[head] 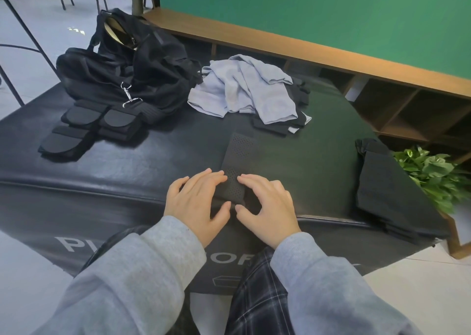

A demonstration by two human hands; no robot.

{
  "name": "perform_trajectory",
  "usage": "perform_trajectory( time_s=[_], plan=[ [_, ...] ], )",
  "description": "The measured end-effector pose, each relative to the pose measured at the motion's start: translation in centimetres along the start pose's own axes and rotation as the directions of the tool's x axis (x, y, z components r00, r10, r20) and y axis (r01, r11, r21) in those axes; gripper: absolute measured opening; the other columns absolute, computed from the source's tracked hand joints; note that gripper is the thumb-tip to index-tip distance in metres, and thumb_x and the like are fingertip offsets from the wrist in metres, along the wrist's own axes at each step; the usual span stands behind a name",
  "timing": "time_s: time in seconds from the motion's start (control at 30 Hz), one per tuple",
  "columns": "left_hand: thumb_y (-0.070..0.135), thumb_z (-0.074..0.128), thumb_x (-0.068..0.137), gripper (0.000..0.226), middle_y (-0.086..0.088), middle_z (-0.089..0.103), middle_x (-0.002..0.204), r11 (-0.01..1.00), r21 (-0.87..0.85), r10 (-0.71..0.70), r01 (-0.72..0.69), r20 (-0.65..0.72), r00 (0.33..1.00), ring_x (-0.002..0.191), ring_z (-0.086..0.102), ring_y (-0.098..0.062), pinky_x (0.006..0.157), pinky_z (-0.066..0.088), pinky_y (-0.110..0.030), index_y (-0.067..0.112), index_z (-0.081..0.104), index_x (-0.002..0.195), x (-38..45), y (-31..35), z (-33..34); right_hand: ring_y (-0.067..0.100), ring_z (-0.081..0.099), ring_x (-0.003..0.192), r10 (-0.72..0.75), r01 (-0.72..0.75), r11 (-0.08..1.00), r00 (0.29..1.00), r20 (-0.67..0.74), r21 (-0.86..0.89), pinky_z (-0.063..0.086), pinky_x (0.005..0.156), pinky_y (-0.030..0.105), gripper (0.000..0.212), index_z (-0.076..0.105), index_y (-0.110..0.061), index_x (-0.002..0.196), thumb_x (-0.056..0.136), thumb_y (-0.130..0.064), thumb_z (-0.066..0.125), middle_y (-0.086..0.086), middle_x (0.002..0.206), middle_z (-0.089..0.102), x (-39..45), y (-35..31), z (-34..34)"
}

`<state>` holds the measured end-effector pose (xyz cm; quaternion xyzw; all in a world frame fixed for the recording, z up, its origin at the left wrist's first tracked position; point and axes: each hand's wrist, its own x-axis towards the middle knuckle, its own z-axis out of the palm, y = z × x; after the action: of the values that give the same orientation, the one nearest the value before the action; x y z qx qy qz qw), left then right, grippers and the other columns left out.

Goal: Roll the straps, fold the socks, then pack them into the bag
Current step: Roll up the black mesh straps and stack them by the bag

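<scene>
Both hands (230,203) on strap's (235,165) near edge

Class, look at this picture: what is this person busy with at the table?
A person is rolling a black perforated strap from its near end, with the left hand and right hand both gripping the roll. Grey socks lie in a loose, unfolded heap behind it. The black bag sits open at the far left, beside several black folded pieces.
</scene>
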<state>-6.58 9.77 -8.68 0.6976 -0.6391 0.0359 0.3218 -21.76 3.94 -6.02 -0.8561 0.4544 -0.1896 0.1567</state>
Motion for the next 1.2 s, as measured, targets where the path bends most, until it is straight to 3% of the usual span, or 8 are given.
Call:
perform_trajectory(
  time_s=[0.17,0.4,0.53,0.67,0.77,0.97,1.1,1.2],
  plan=[
    [0.047,0.042,0.075,0.047,0.010,0.055,0.130,1.000,-0.009,0.008,-0.007,0.035,0.999,0.125,0.048,-0.010,0.102,0.024,-0.032,0.026,0.054,0.116,-0.1,0.0,-0.2,0.003,0.037,0.107,-0.019,0.019,1.000,1.000,-0.020,0.014,0.020,0.087,0.021,0.047,0.055,-0.041,0.122,0.076,-0.048,0.061,-0.034,0.123,0.045,-0.2,0.1,0.1],
    [0.035,0.042,0.075,0.037,0.014,0.064,0.109,0.997,-0.073,-0.007,0.004,-0.034,0.999,0.105,0.056,-0.007,0.093,0.024,-0.024,0.027,0.057,0.109,-0.1,0.2,-0.5,-0.005,0.040,0.096,0.029,-0.017,0.983,0.998,-0.064,0.182,0.021,0.090,0.011,0.045,0.063,-0.046,0.106,0.072,-0.065,0.040,-0.038,0.106,0.056,-0.2,0.1,-0.2],
    [0.033,0.044,0.085,0.026,0.013,0.064,0.099,0.990,-0.130,-0.064,0.055,-0.069,0.996,0.096,0.058,-0.011,0.092,0.024,-0.022,0.027,0.057,0.107,0.0,0.3,-0.6,0.000,0.048,0.092,0.089,-0.055,0.926,0.993,-0.075,0.374,0.037,0.095,0.029,0.029,0.065,-0.047,0.093,0.073,-0.060,0.049,-0.036,0.100,0.060,-0.2,0.1,-0.2],
    [0.021,0.056,0.091,0.021,0.007,0.062,0.105,0.966,-0.223,-0.141,0.129,-0.038,0.989,0.098,0.051,-0.014,0.092,0.026,-0.027,0.021,0.061,0.112,0.0,0.8,-1.3,0.002,0.049,0.083,0.116,-0.068,0.883,0.990,-0.074,0.464,0.040,0.086,0.022,0.008,0.060,-0.050,0.085,0.081,-0.043,0.062,-0.037,0.098,0.059,-0.2,-0.1,-0.6],
    [0.022,0.055,0.091,0.022,0.005,0.061,0.103,0.949,-0.273,-0.164,0.155,-0.012,0.986,0.099,0.048,-0.017,0.089,0.032,-0.028,0.021,0.061,0.112,0.0,1.0,-1.5,0.004,0.046,0.075,0.156,-0.099,0.846,0.986,-0.065,0.523,0.038,0.078,0.018,0.026,0.059,-0.047,0.080,0.086,-0.023,0.066,-0.040,0.084,0.057,-0.2,0.1,-0.9],
    [0.014,0.065,0.084,0.037,0.003,0.062,0.083,0.895,-0.393,-0.245,0.211,-0.040,0.969,0.090,0.061,-0.025,0.087,0.048,-0.044,0.006,0.052,0.119,0.1,1.1,-1.3,0.009,0.040,0.065,0.219,-0.151,0.788,0.975,-0.042,0.597,0.043,0.069,0.027,0.016,0.056,-0.032,0.078,0.082,-0.022,0.068,-0.014,0.082,0.064,0.0,0.4,-0.6],
    [0.020,0.067,0.084,0.031,-0.002,0.062,0.106,0.915,-0.315,-0.264,0.250,-0.003,0.964,0.101,0.055,-0.022,0.089,0.038,-0.030,0.013,0.056,0.112,0.1,1.1,-1.2,0.011,0.042,0.067,0.190,-0.134,0.831,0.981,-0.048,0.540,0.045,0.077,0.034,0.021,0.056,-0.038,0.081,0.082,-0.021,0.067,-0.018,0.083,0.063,0.1,0.4,-0.3],
    [0.022,0.068,0.083,0.018,-0.001,0.064,0.103,0.982,-0.166,-0.113,0.095,-0.106,0.988,0.098,0.054,-0.022,0.079,0.040,-0.034,0.017,0.062,0.099,0.2,0.5,-0.6,0.007,0.040,0.069,0.139,-0.102,0.885,0.989,-0.048,0.455,0.041,0.076,0.026,0.026,0.058,-0.047,0.087,0.086,-0.022,0.064,-0.029,0.084,0.059,0.0,0.3,-0.5]
  ],
)
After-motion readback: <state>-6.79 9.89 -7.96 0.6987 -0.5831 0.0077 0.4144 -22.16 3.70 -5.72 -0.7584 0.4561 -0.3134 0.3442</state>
